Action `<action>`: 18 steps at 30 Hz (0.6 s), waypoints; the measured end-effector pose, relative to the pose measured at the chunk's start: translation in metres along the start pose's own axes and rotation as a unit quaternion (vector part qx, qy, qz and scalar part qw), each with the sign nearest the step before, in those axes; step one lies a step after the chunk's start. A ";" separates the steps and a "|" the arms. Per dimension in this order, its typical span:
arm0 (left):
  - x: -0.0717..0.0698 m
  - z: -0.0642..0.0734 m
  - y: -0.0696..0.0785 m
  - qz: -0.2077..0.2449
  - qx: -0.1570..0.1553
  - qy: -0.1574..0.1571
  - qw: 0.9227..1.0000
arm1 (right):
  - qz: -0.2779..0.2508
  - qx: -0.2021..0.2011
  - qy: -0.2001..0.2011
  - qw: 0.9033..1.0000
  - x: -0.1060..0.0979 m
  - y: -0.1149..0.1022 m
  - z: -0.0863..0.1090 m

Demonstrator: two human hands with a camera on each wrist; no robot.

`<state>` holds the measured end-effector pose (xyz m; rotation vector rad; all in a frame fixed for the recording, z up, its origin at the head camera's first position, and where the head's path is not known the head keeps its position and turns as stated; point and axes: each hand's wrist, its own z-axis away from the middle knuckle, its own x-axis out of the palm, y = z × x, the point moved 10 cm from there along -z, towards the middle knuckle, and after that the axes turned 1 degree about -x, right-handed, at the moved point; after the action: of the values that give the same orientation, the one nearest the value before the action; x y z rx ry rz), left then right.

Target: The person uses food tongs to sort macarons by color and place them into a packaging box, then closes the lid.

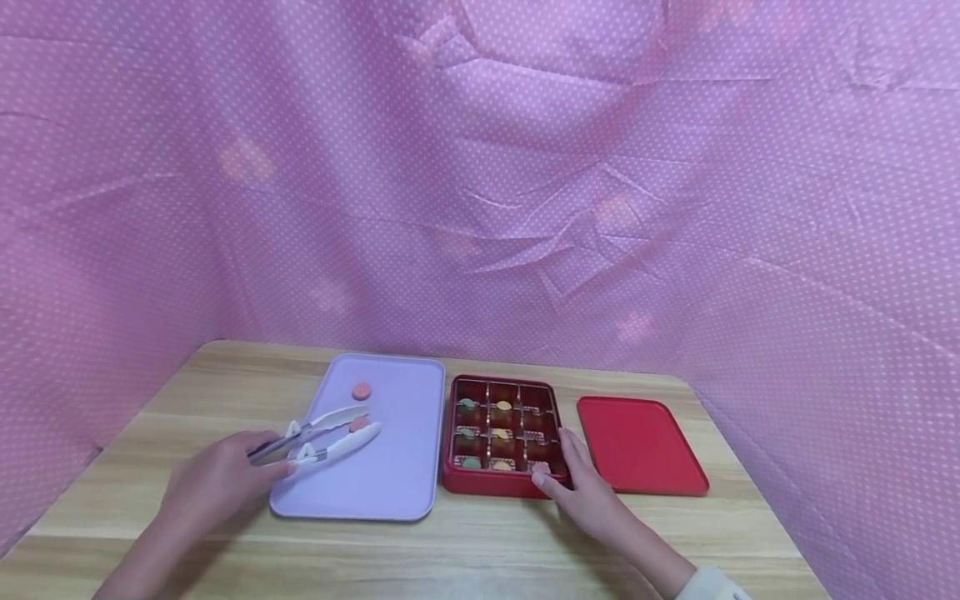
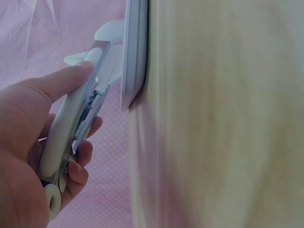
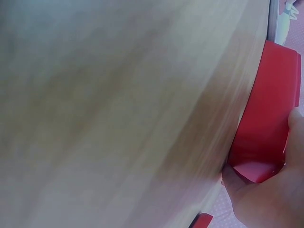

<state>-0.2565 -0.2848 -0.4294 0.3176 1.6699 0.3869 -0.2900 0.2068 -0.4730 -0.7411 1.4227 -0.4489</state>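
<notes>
- Head view: a pink-purple dotted cloth [image 1: 540, 167] hangs around the far side and flanks, its paler printed shapes too blurred to make out.
- Wood-grain desk [image 1: 337, 558], its near edge cut off by the frame.
- Lilac tray [image 1: 401, 467] on the left; the left wrist view catches only its rim, edge-on.
- Red box [image 1: 480, 482], just right of the tray, divided into nine compartments; the patterning low in them is too small to read.
- Red lid [image 1: 645, 446], flat on the desk, right of the box.
- Right hand [image 1: 588, 492] gripping the box's near right corner, thumb at the front; a pale sleeve [image 1: 708, 586] is cut off below.
- Left hand [image 1: 225, 471] holding white-tipped tongs [image 1: 348, 443] over the tray, their arms parted.
- Near pink disc [image 1: 358, 423], on the tray beyond the left hand, between the tong tips and partly covered; contact cannot be told.
- Far pink disc [image 1: 362, 391], near the tray's far end, clear of the tongs.
- Green discs [image 1: 471, 462] in the box's left column, yellow discs [image 1: 504, 406] in the middle, a pink piece [image 1: 540, 468] by the right thumb.
</notes>
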 end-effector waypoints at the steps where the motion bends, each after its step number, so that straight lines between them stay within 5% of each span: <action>1: -0.001 0.002 -0.002 0.000 0.000 -0.001 1.000 | -0.001 0.000 -0.001 1.000 0.000 0.000 0.000; 18: -0.003 0.008 -0.016 -0.021 -0.012 0.004 1.000 | -0.001 0.001 -0.001 1.000 0.001 0.002 -0.001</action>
<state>-0.2475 -0.2997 -0.4339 0.2638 1.6754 0.3765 -0.2914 0.2074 -0.4750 -0.7403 1.4187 -0.4510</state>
